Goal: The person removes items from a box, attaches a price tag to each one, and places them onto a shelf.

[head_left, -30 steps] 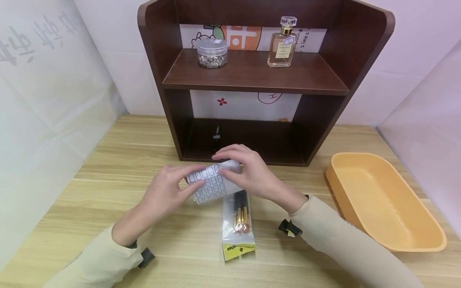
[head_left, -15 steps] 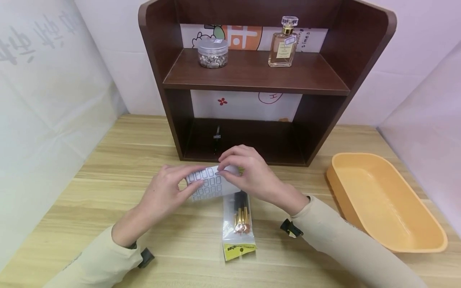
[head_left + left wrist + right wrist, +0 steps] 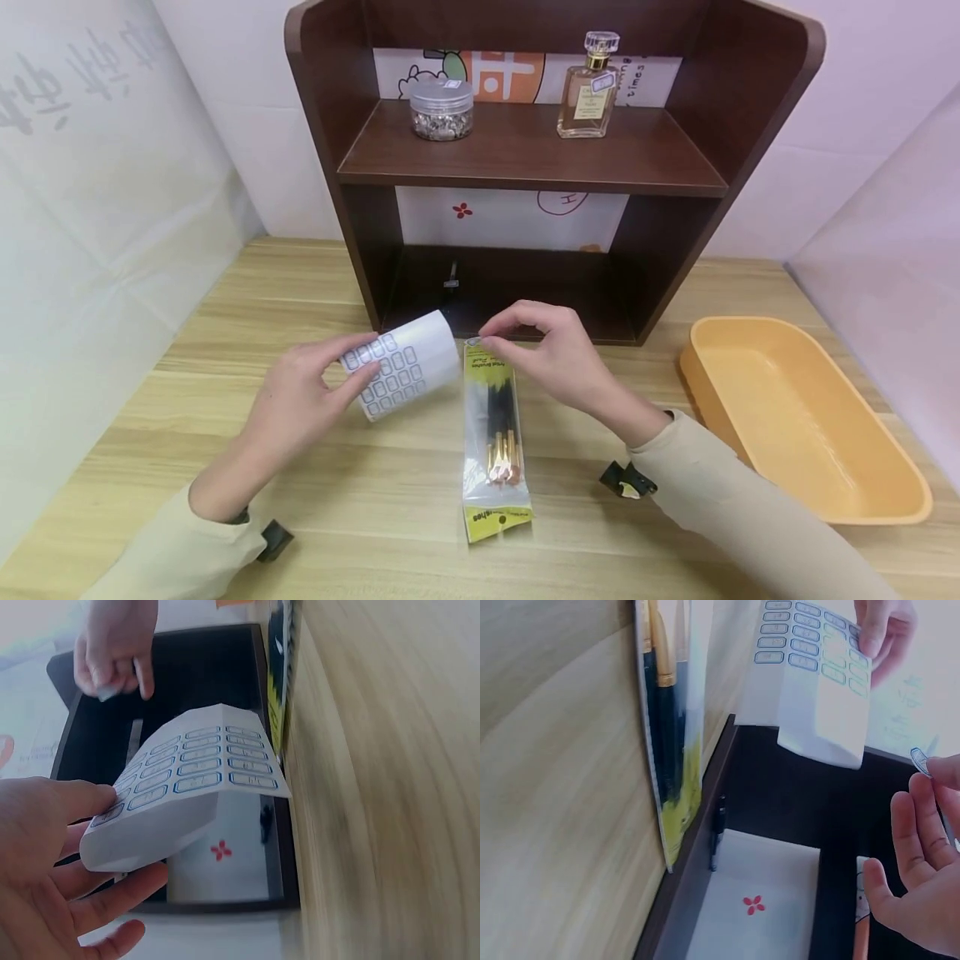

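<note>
A curved white sheet of stickers [image 3: 401,367], printed with rows of blue-outlined labels, is pinched between the thumb and fingers of my left hand [image 3: 300,387]. Between thumb and forefinger my right hand [image 3: 558,354] holds one small peeled sticker [image 3: 920,760], apart from the sheet. That hand hovers over the top end of a clear packet of paintbrushes [image 3: 501,433], which lies on the table with yellow ends and dark-handled brushes inside. In the left wrist view the sheet [image 3: 191,765] bends over the fingers.
Behind the hands stands a dark brown two-tier shelf [image 3: 532,185]. It bears a lidded clear jar [image 3: 442,111], a perfume bottle [image 3: 588,92] and, on the lower level, a thin black pen-like item [image 3: 452,283]. A yellow-orange tray [image 3: 795,417] sits at the right.
The right hand has peeled a sticker off and moved slightly right, away from the sheet. My left hand has drawn the sheet left, uncovering the packet's top end.
</note>
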A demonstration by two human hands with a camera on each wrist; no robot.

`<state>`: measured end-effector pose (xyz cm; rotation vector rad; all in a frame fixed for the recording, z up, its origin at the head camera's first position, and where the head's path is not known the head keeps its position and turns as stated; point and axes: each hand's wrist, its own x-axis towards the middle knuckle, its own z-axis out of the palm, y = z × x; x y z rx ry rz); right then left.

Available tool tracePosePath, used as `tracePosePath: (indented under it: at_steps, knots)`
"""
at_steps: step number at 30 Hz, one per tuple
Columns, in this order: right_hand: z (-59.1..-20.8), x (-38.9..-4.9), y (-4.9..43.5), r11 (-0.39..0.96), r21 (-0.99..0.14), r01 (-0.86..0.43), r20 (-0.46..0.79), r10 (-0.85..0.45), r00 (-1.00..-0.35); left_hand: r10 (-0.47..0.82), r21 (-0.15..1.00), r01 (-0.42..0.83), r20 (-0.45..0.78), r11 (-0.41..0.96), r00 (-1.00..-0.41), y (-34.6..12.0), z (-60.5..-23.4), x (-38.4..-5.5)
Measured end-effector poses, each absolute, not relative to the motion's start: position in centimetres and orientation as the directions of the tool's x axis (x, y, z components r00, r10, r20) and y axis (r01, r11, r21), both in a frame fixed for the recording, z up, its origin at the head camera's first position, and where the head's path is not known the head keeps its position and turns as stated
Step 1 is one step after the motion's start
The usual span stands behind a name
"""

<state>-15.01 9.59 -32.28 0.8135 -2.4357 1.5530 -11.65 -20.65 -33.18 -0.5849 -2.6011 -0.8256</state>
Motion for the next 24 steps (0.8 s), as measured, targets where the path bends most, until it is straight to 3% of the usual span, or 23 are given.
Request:
tracePosePath:
  at_steps: [9,24]
  knots:
    - [-33.0,-15.2,11.0,0.319,-0.865,-0.387,0.278,-0.337,-0.9,0.12,0.467,0.31,0.392,0.828,-0.912,-24.0,-33.2,-10.3]
    - [-34.4,-15.5,12.7,0.337,-0.897,-0.285,0.166,-0.339,-0.926,-0.069,0.478,0.123,0.364,0.87,-0.929,-30.3,-33.9,-8.4]
